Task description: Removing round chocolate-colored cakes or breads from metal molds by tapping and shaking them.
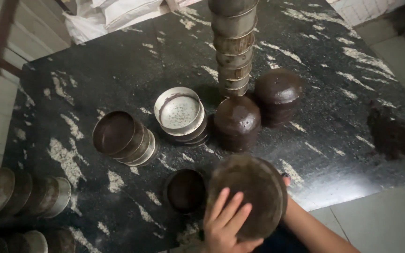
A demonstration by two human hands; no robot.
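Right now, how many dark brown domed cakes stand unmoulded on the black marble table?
2: one dark brown domed cake at the table centre, another right behind it beside the tall stack of metal tins. Others may hide inside tins.

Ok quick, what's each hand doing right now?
Left hand: open, fingers spread flat on the round tin.
Right hand: mostly hidden behind that tin; cannot tell.

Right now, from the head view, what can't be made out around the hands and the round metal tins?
- Right hand: only a fingertip shows, hidden behind the round dark metal tin; grip unreadable.
- Left hand: lies on that tin; wrist cut by the bottom edge.
- Tall stack of metal tins: top cut by the upper edge.
- Rows of lying tins: cut by the left edge.
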